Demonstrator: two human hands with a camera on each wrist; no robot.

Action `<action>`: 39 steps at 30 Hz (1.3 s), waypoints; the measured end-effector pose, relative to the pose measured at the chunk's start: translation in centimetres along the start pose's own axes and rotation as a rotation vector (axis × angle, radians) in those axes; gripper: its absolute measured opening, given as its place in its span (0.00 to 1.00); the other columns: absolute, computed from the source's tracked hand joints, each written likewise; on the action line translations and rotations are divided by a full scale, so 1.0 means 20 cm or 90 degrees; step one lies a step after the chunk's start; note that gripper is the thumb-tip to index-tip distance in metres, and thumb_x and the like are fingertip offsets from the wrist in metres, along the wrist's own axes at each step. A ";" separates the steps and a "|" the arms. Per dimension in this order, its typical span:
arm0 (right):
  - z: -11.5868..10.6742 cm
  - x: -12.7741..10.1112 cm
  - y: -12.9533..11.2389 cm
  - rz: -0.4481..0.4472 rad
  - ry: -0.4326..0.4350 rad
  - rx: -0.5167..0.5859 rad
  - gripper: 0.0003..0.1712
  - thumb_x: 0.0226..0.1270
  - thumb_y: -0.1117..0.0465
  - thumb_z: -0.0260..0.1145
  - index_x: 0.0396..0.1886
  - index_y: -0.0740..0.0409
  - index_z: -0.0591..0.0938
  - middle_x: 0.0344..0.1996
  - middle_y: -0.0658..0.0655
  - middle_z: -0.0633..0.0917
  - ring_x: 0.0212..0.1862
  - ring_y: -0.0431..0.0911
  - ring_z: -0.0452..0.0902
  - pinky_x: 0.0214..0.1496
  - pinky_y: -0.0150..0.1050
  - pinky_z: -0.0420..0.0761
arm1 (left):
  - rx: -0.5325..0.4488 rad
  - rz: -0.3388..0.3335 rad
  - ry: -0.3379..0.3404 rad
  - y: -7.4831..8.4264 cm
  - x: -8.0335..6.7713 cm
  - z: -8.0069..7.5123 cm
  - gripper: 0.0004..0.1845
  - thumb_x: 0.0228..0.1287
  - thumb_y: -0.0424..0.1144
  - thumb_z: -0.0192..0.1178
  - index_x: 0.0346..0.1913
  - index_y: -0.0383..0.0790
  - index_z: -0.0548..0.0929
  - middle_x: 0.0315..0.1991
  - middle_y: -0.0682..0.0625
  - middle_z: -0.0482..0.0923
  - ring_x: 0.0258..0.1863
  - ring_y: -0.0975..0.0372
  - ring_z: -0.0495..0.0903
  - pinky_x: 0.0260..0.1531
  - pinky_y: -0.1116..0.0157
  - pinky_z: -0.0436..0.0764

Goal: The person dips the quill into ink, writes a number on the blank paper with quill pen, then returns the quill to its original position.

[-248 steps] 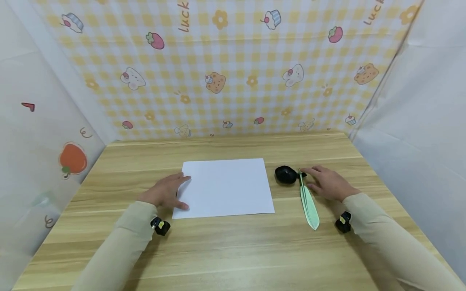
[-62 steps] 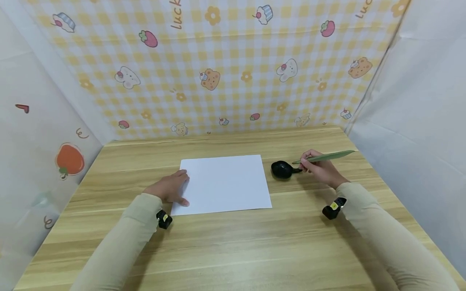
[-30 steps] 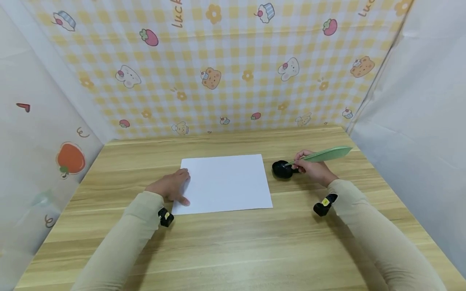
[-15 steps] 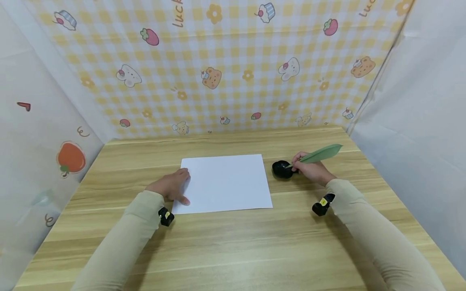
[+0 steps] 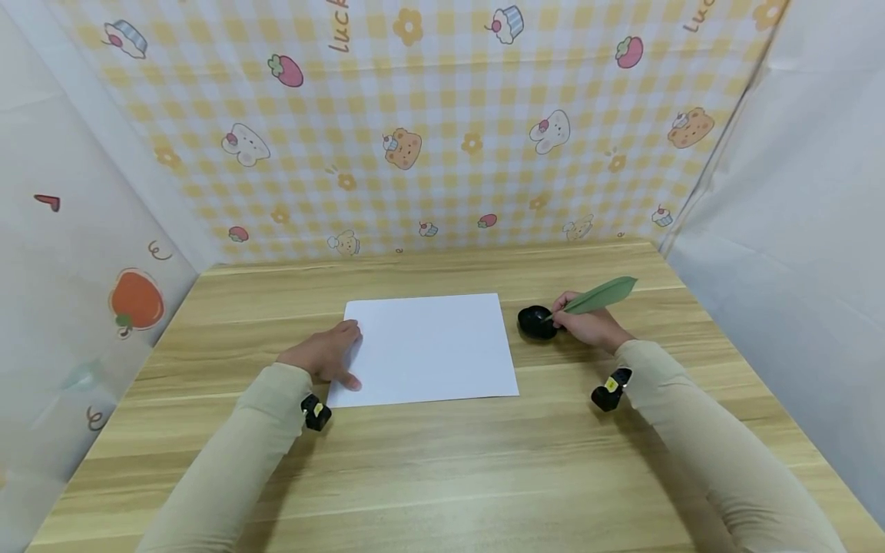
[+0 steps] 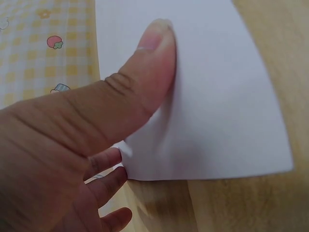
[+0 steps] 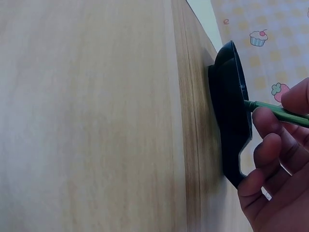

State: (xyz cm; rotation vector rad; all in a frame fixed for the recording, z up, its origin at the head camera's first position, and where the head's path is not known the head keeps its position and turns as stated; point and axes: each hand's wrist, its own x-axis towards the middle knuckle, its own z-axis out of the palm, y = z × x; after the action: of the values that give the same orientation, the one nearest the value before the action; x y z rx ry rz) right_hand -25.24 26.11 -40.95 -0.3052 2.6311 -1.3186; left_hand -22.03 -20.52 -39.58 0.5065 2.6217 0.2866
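A white sheet of paper [image 5: 429, 347] lies flat on the wooden table [image 5: 442, 461]. My left hand [image 5: 323, 357] rests on the sheet's left edge, thumb [image 6: 145, 82] pressing the paper [image 6: 212, 96], fingers straight. To the right of the sheet sits a small black dish [image 5: 536, 322]. My right hand [image 5: 586, 326] pinches the shaft of a green feather quill [image 5: 600, 295], whose tip points into the black dish [image 7: 231, 116]. The quill's shaft [image 7: 275, 112] enters the dish's rim in the right wrist view.
A yellow checked backdrop [image 5: 442, 130] with cartoon prints closes the far side. White sheeting walls stand at the left [image 5: 69, 230] and right [image 5: 795, 230]. Bare wood shows at the front of the table.
The right hand picked the quill up off the table and swung its tip to the black dish; over the last second the feather end dropped slightly. The left hand stayed put.
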 end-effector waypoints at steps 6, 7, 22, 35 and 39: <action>0.00 -0.01 -0.01 -0.001 -0.002 -0.008 0.09 0.72 0.62 0.56 0.43 0.64 0.77 0.36 0.59 0.84 0.40 0.49 0.79 0.38 0.34 0.75 | -0.001 -0.007 -0.002 0.01 0.00 0.00 0.56 0.45 0.51 0.76 0.71 0.26 0.58 0.74 0.31 0.45 0.70 0.39 0.55 0.67 0.47 0.59; 0.00 -0.01 -0.01 -0.002 0.000 -0.011 0.09 0.72 0.62 0.56 0.43 0.64 0.77 0.36 0.59 0.84 0.40 0.49 0.79 0.38 0.35 0.76 | -0.003 -0.010 -0.004 0.01 0.00 0.00 0.56 0.45 0.51 0.76 0.71 0.26 0.57 0.74 0.32 0.45 0.70 0.39 0.54 0.67 0.47 0.59; -0.01 0.00 -0.06 -0.005 0.009 0.027 0.09 0.72 0.63 0.54 0.42 0.64 0.77 0.36 0.60 0.82 0.40 0.51 0.77 0.36 0.37 0.76 | 0.000 0.003 -0.003 0.00 0.00 0.00 0.56 0.46 0.51 0.76 0.71 0.25 0.57 0.74 0.31 0.46 0.71 0.40 0.52 0.68 0.48 0.57; 0.01 0.02 -0.12 -0.007 0.014 0.066 0.09 0.72 0.60 0.55 0.42 0.62 0.76 0.35 0.61 0.83 0.36 0.51 0.76 0.35 0.37 0.76 | 0.003 0.017 0.007 -0.01 -0.01 0.01 0.56 0.46 0.51 0.76 0.71 0.24 0.58 0.74 0.30 0.47 0.71 0.40 0.52 0.68 0.48 0.56; 0.03 0.03 -0.14 -0.011 0.012 0.066 0.09 0.72 0.60 0.56 0.42 0.63 0.75 0.36 0.61 0.83 0.38 0.51 0.77 0.37 0.39 0.77 | 0.000 0.020 0.006 -0.01 0.00 0.00 0.56 0.46 0.52 0.75 0.71 0.25 0.57 0.74 0.30 0.47 0.71 0.40 0.51 0.68 0.48 0.56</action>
State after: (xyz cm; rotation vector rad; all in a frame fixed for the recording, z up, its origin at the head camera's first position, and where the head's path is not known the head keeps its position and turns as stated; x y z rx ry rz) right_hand -25.49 23.89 -39.06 -0.3019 2.5703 -1.4643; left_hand -22.00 -20.73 -39.59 0.5478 2.6244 0.2994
